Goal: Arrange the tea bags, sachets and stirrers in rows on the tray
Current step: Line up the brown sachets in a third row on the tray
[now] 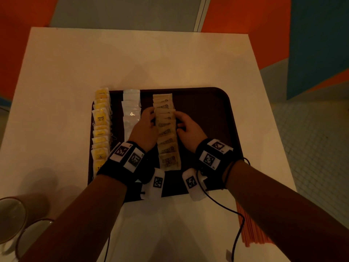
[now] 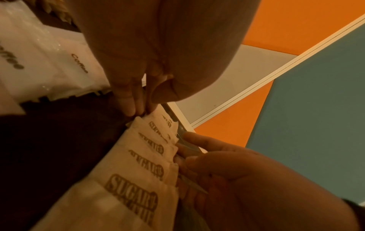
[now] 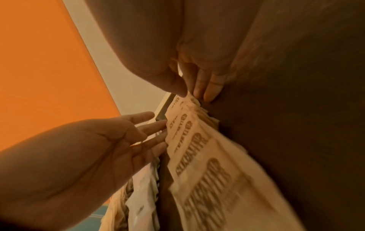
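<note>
On the dark brown tray (image 1: 207,120) lie three rows: yellow tea bags (image 1: 101,125) at the left edge, white coffee sachets (image 1: 131,114) beside them, and brown sugar sachets (image 1: 167,133) in the middle. My left hand (image 1: 151,118) touches the left side of the sugar row (image 3: 197,148) with straight, spread fingers (image 3: 158,137). My right hand (image 1: 178,123) rests against the right side of the sugar row (image 2: 138,164), its fingertips (image 2: 187,161) on the sachet edges. Neither hand lifts a sachet. A bundle of orange stirrers (image 1: 251,233) lies on the table by my right forearm.
The tray sits on a white table (image 1: 132,57). Two paper cups (image 1: 11,218) lie at the near left corner. The tray's right half is bare. A black cable (image 1: 238,229) trails from my right wrist over the table.
</note>
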Available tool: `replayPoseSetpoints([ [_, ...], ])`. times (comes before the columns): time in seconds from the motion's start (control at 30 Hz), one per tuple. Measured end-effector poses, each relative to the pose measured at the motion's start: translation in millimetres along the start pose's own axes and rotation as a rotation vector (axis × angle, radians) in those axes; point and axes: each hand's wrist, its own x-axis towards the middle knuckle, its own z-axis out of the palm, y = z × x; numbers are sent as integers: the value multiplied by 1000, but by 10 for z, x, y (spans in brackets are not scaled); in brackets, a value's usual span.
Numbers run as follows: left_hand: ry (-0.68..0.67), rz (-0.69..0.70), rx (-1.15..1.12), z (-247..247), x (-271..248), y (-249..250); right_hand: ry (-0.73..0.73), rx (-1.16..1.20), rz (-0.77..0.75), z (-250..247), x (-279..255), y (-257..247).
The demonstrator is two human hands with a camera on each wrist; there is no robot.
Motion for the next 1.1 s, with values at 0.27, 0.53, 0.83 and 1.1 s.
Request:
replayPoseSetpoints([
  [0.27,32,-60,130,-17,-203,24,82,-198,-66,-43,-159,20],
  [0.53,7,-87,6,59,-292,-126,65,-206,-49,88,-352,114],
  [0.83,42,-62,-50,69,-365,-104,76,-152,-22,137,-410,107],
  [1.1,54,-75,-7,77,-391,-106,73,-207,-24,87,-442,75],
])
